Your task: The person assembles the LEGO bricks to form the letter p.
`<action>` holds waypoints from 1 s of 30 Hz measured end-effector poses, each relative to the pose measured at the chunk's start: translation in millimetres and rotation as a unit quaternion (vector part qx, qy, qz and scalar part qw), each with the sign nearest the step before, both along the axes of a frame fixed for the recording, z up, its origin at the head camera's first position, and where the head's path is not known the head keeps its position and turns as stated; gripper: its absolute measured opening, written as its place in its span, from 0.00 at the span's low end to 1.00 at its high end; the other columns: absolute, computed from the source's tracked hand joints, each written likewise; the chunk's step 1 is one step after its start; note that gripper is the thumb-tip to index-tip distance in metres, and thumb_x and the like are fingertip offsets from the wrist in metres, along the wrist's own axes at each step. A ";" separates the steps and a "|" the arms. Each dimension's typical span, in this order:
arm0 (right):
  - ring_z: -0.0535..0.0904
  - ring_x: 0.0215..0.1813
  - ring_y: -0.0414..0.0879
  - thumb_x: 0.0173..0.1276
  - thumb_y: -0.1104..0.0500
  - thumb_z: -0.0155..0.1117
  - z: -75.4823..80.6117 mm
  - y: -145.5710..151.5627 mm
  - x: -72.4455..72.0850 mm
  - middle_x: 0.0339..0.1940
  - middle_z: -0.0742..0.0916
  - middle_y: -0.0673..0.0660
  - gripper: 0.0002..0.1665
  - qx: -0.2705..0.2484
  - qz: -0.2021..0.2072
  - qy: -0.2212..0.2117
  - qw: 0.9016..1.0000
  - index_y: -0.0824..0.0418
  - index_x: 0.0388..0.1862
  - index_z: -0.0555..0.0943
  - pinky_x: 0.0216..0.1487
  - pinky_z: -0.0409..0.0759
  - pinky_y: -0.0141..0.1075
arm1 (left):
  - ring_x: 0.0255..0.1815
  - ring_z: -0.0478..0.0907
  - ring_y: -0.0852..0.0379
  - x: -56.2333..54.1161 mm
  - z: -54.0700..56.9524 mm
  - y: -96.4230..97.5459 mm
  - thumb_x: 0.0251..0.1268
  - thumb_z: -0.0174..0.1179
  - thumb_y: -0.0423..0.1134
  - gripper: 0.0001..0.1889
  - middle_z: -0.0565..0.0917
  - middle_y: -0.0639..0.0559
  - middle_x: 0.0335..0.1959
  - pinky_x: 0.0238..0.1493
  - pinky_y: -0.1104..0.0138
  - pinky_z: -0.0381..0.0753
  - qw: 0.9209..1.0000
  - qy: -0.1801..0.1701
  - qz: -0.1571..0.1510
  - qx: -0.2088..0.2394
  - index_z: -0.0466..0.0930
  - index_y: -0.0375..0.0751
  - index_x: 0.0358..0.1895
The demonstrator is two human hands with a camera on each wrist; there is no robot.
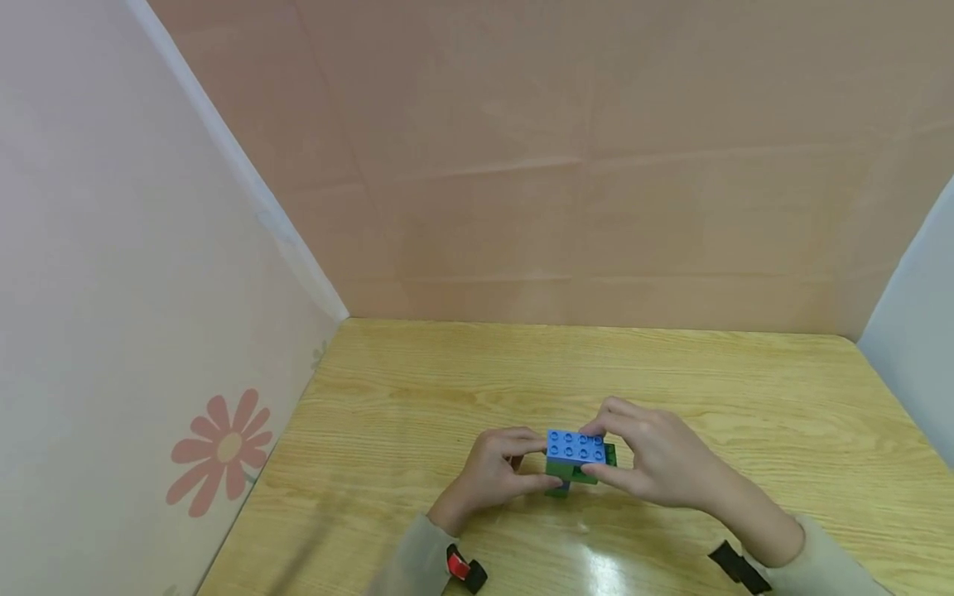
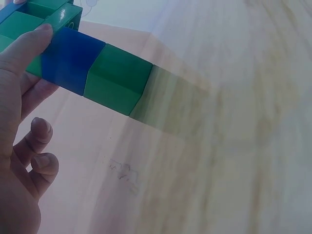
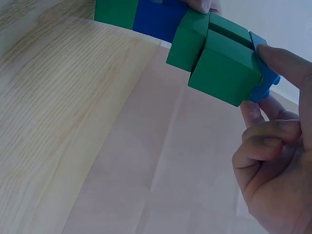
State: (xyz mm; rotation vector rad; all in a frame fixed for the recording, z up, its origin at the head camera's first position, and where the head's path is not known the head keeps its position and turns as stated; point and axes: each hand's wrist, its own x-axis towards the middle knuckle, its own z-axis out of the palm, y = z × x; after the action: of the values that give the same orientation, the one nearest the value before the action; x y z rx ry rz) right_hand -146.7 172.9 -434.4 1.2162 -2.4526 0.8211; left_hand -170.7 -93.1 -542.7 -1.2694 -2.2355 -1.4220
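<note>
A stack of blue and green toy building bricks stands on the wooden table, between both hands. Its top is a blue studded brick (image 1: 572,448), which my right hand (image 1: 659,459) pinches between thumb and fingers from the right side. My left hand (image 1: 492,472) grips the stack lower down, the thumb across its near face. Under the top brick, the right wrist view has a green brick (image 3: 226,68) beside another green brick (image 3: 187,40). Below these come a blue brick (image 2: 72,59) and a green brick (image 2: 119,78) at the bottom, against the tabletop.
The wood-grain table (image 1: 417,372) meets a brownish-pink covered wall (image 1: 596,207) at the back. A pale panel (image 1: 112,273) with a pink flower print borders the left side, and another pale panel (image 1: 924,331) borders the right.
</note>
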 end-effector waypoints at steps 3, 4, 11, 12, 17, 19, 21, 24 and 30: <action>0.66 0.28 0.27 0.59 0.51 0.82 0.1 -0.2 1.3 0.39 0.81 0.38 0.17 -0.001 -0.004 -0.010 1.000 0.50 0.45 0.86 0.22 0.66 0.24 | 0.22 0.63 0.73 0.8 0.1 0.0 0.56 0.80 0.38 0.23 0.89 0.58 0.47 0.21 0.79 0.66 1.000 0.000 -0.003 -0.002 0.89 0.41 0.56; 0.67 0.28 0.27 0.59 0.51 0.82 -0.1 -0.2 1.8 0.38 0.81 0.38 0.17 -0.003 -0.005 -0.011 1.000 0.50 0.45 0.86 0.23 0.67 0.25 | 0.22 0.63 0.72 1.0 0.2 0.1 0.56 0.80 0.38 0.23 0.89 0.58 0.47 0.21 0.78 0.66 1.000 -0.001 -0.005 -0.002 0.88 0.41 0.56; 0.65 0.27 0.28 0.58 0.51 0.82 -0.7 -1.3 2.0 0.36 0.78 0.37 0.17 -0.007 -0.008 -0.007 1.000 0.50 0.45 0.87 0.22 0.66 0.24 | 0.21 0.64 0.71 0.4 0.5 -0.2 0.55 0.80 0.36 0.23 0.89 0.57 0.47 0.21 0.78 0.66 1.000 0.001 -0.007 0.005 0.88 0.40 0.56; 0.65 0.26 0.28 0.58 0.52 0.82 -0.2 -1.2 2.0 0.36 0.77 0.37 0.17 -0.006 -0.009 -0.008 1.000 0.50 0.45 0.87 0.22 0.66 0.24 | 0.21 0.64 0.71 0.3 0.8 -0.2 0.55 0.80 0.37 0.23 0.89 0.57 0.47 0.21 0.78 0.66 1.000 0.003 -0.006 0.004 0.88 0.40 0.56; 0.62 0.25 0.27 0.58 0.51 0.83 2.8 -0.8 3.5 0.36 0.76 0.37 0.17 0.006 -0.018 -0.009 1.000 0.50 0.44 0.87 0.20 0.64 0.24 | 0.22 0.63 0.73 0.2 1.7 0.4 0.56 0.80 0.38 0.23 0.89 0.58 0.47 0.21 0.79 0.66 1.000 0.004 -0.003 -0.004 0.88 0.41 0.57; 0.62 0.24 0.26 0.58 0.51 0.83 3.3 -1.2 4.3 0.36 0.76 0.37 0.17 0.011 -0.022 -0.004 1.000 0.51 0.44 0.88 0.20 0.64 0.24 | 0.21 0.63 0.73 0.3 1.7 0.5 0.56 0.80 0.38 0.23 0.89 0.59 0.47 0.21 0.79 0.66 1.000 0.003 -0.003 -0.006 0.88 0.41 0.57; 0.62 0.24 0.26 0.58 0.50 0.82 3.6 -1.5 5.1 0.36 0.77 0.38 0.17 0.012 -0.024 0.000 1.000 0.52 0.44 0.88 0.20 0.65 0.24 | 0.21 0.63 0.72 0.4 1.5 0.4 0.57 0.80 0.38 0.23 0.89 0.59 0.47 0.21 0.78 0.66 1.000 -0.001 -0.002 -0.006 0.88 0.42 0.57; 0.63 0.24 0.25 0.57 0.50 0.83 3.2 -1.6 5.3 0.37 0.78 0.38 0.18 0.008 -0.027 0.005 1.000 0.52 0.45 0.88 0.21 0.66 0.23 | 0.21 0.64 0.70 0.7 1.3 -0.1 0.57 0.80 0.39 0.23 0.88 0.59 0.47 0.21 0.78 0.66 1.000 -0.009 -0.001 -0.005 0.88 0.42 0.57; 0.76 0.33 0.28 0.57 0.47 0.83 -4.1 3.2 4.1 0.44 0.84 0.37 0.22 -0.004 -0.030 0.006 1.000 0.50 0.49 0.88 0.30 0.77 0.26 | 0.20 0.69 0.62 4.6 2.3 -0.6 0.56 0.80 0.39 0.23 0.88 0.60 0.47 0.22 0.78 0.68 1.000 -0.017 0.007 -0.007 0.88 0.44 0.56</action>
State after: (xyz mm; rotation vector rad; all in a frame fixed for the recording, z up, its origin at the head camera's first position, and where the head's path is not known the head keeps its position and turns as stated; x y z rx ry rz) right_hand -142.5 176.1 -438.4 1.1349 -2.4603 0.8047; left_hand -166.1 -93.7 -540.4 -1.2408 -2.2751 -1.4370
